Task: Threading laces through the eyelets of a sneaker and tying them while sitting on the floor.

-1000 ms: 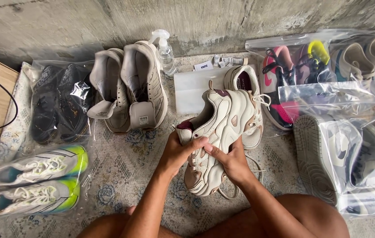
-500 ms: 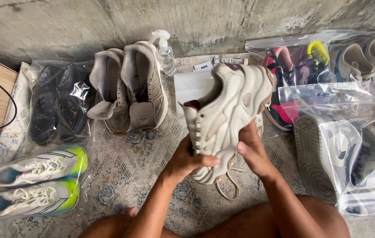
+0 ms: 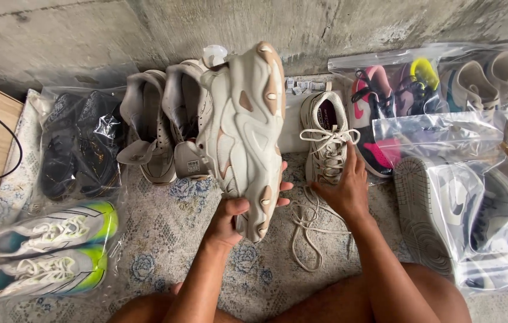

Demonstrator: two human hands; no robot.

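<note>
A chunky cream sneaker (image 3: 247, 131) is held up in front of the person, sole turned toward the camera, toe high near the concrete wall (image 3: 146, 30). The left hand (image 3: 230, 218) grips its heel end, thumb across the sole and fingers wrapped behind. Just to its right the matching cream sneaker (image 3: 326, 134) sits on the patterned mat (image 3: 164, 209), laces trailing loose toward the knees. The right hand (image 3: 346, 191) rests flat beside that shoe, fingers together and touching its side. Left of the lifted shoe stands a pair of beige sneakers (image 3: 158, 125), and beyond them a clear bag of black sandals (image 3: 77, 149). White and neon shoes in plastic (image 3: 45, 251) lie lower left; bagged pink and grey pairs (image 3: 421, 96) crowd the right
</note>
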